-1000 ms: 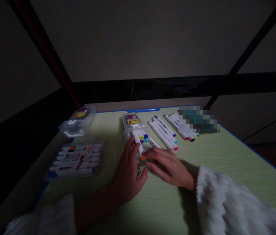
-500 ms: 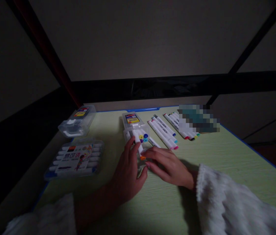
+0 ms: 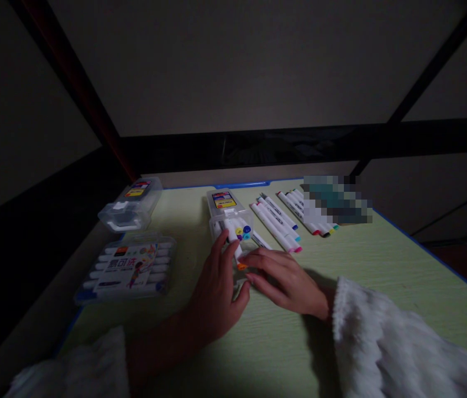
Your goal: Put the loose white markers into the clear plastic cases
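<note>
A white marker (image 3: 232, 237) with an orange end slants out of the mouth of a clear plastic case (image 3: 221, 209). My right hand (image 3: 278, 276) has its fingertips closed around the marker's orange end. On the near left side, my left hand (image 3: 216, 293) rests its fingertips against the marker and the case's edge. Its fingers are spread and the thumb stands apart. Yellow, blue and purple marker ends (image 3: 246, 229) show inside the case. Part of a transparent flap (image 3: 239, 284) lies under my hands, mostly hidden.
At the left stand another clear case (image 3: 130, 205) and a flat pack of white markers (image 3: 129, 271). Loose markers (image 3: 274, 224) lie right of the middle case, with another row (image 3: 299, 210) beyond. A blurred-out flat object (image 3: 339, 202) sits at the table's (image 3: 382, 265) far right.
</note>
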Tool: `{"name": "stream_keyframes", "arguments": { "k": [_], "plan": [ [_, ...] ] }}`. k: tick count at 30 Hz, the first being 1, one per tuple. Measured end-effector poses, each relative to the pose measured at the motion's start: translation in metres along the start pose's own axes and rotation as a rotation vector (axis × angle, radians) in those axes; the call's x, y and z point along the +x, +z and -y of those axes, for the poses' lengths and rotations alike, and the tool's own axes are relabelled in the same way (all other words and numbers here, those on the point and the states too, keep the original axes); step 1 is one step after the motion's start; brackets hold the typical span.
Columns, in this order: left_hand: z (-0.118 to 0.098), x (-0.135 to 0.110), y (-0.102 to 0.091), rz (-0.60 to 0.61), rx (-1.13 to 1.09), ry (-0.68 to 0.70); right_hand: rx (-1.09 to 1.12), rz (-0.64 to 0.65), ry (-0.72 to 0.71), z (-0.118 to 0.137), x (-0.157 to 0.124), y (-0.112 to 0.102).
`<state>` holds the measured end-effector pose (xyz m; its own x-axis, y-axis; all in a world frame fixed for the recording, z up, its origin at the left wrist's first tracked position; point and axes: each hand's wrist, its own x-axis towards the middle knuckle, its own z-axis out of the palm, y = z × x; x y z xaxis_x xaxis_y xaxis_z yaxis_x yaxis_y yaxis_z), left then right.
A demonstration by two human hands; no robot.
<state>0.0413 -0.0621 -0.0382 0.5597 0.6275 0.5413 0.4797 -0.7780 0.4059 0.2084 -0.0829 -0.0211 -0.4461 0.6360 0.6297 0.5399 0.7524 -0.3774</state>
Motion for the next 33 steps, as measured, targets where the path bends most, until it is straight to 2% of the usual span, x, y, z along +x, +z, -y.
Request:
{"name": "stream_keyframes", "arguments": {
  "k": [33],
  "plan": [
    [-0.0008, 0.0013, -0.0010, 0.023, -0.004, 0.005, -0.015, 0.009, -0.001, 0.0004, -0.0002, -0.0004]
  ]
}}
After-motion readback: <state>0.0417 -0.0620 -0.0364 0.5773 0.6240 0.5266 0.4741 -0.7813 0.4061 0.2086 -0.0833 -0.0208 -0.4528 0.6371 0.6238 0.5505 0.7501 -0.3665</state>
